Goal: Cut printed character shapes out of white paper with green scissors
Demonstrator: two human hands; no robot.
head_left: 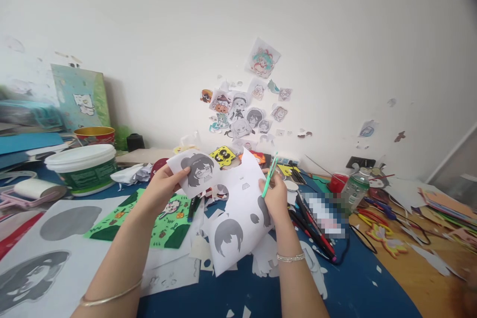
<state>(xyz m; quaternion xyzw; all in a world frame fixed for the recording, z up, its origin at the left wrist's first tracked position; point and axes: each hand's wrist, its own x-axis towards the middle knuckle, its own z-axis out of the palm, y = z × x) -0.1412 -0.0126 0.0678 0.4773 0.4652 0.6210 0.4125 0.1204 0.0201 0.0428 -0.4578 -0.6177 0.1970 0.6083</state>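
Between the thumb and fingers of my left hand is a paper piece printed with a grey cartoon head with dark hair. My right hand is closed around green scissors and the right edge of a larger white sheet. That sheet bears grey printed hair shapes and small face parts, and its upper left edge is cut away in a curve. The paper piece and the sheet are close side by side above the blue table mat. Paper hides some of my right fingers.
A green patterned sheet and large grey prints lie on the left, before a white tub. Several pens, a clear bottle and paper scraps are on the right. Cartoon cut-outs stick to the wall.
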